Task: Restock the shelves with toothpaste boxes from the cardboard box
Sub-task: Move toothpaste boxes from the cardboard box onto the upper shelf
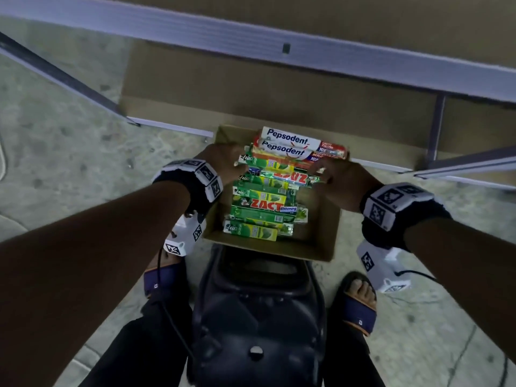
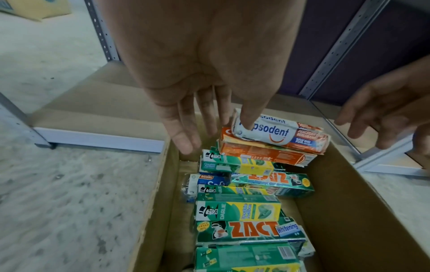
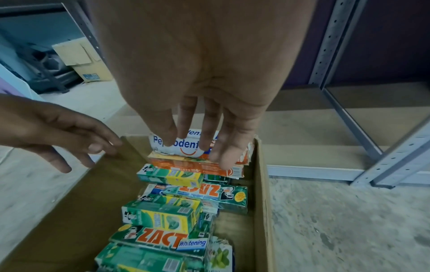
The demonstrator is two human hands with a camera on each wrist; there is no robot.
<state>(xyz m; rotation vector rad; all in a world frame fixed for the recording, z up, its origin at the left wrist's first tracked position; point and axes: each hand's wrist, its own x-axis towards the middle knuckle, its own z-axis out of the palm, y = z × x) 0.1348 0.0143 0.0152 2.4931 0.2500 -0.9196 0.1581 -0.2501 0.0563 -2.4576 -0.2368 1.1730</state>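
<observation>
Left wrist shows left hand thumb touching Pepsodent box.

"Pepsodent", "ZACT Whitening", "DARLIE" on toothpaste boxes in cardboard box.

**Floor and Bottom Shelf: Supported Items**

The speckled concrete floor carries the open cardboard box, which stands just in front of the shelving unit's bottom shelf. The shelf lies at 12 o'clock from the box. A black stool stands at 6 o'clock, touching the box's near wall. Metal uprights rest on the floor.
</observation>
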